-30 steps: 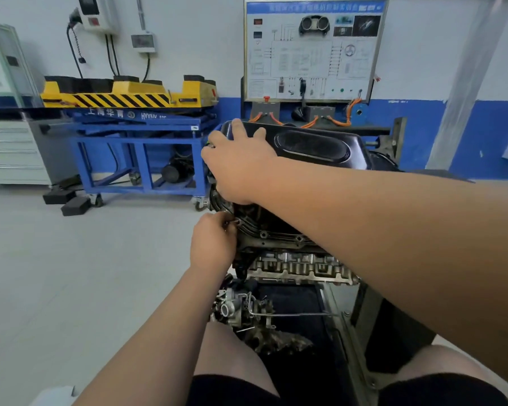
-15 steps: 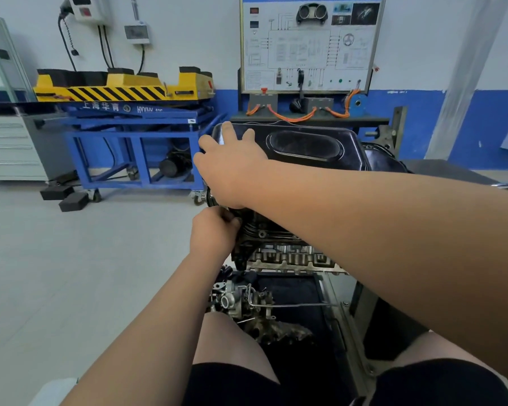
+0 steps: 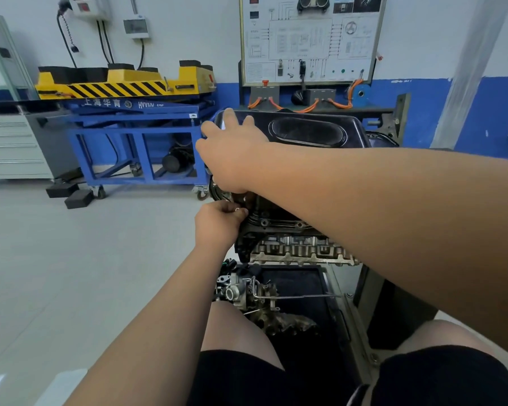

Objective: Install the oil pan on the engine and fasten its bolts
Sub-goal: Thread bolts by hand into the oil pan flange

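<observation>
Far left, by wall: blue lift cart (image 3: 135,133) with yellow striped platform.

Left hand (image 3: 217,227): fingers curled, pinching small shiny piece (image 3: 237,210) against engine's left near corner, just below pan edge. Piece too small to identify.

Right hand (image 3: 232,153): fingers straight, spread, palm flat on left end of oil pan (image 3: 305,131), gripping nothing.

Oil pan: black, sits atop engine (image 3: 276,230), centre of scene.

Below engine, near knees: loose metal parts (image 3: 264,303) in dark tray (image 3: 305,279).

Far wall: wiring board (image 3: 308,39).
</observation>
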`<state>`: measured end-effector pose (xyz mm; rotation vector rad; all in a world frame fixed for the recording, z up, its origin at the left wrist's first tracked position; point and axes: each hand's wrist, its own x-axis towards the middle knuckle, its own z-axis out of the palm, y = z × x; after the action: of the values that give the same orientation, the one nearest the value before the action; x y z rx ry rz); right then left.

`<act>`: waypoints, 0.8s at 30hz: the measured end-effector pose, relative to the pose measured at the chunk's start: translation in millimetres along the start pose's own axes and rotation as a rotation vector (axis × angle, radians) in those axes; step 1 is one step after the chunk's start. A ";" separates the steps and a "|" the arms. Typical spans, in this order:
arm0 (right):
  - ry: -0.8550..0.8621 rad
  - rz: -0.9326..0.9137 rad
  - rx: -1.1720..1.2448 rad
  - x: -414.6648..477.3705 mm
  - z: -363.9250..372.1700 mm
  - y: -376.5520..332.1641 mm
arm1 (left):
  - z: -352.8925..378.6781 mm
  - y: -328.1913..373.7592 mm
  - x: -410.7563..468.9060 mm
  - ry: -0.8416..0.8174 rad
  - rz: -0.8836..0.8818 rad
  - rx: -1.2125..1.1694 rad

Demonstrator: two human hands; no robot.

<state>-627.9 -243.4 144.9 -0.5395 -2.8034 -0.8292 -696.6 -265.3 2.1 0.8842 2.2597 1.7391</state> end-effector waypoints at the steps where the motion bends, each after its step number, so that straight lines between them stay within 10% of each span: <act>1: 0.002 0.000 -0.001 -0.4 -0.8 0.6 | -0.3 0.0 1.4 0.020 -0.015 -0.037; 24: 0.053 0.019 -0.003 -0.6 -12.3 13.8 | -1.9 8.6 13.0 0.096 0.101 0.081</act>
<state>-621.3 -239.5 161.7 -0.5354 -2.7453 -0.8314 -705.0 -258.6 13.6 0.9658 2.4019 1.7790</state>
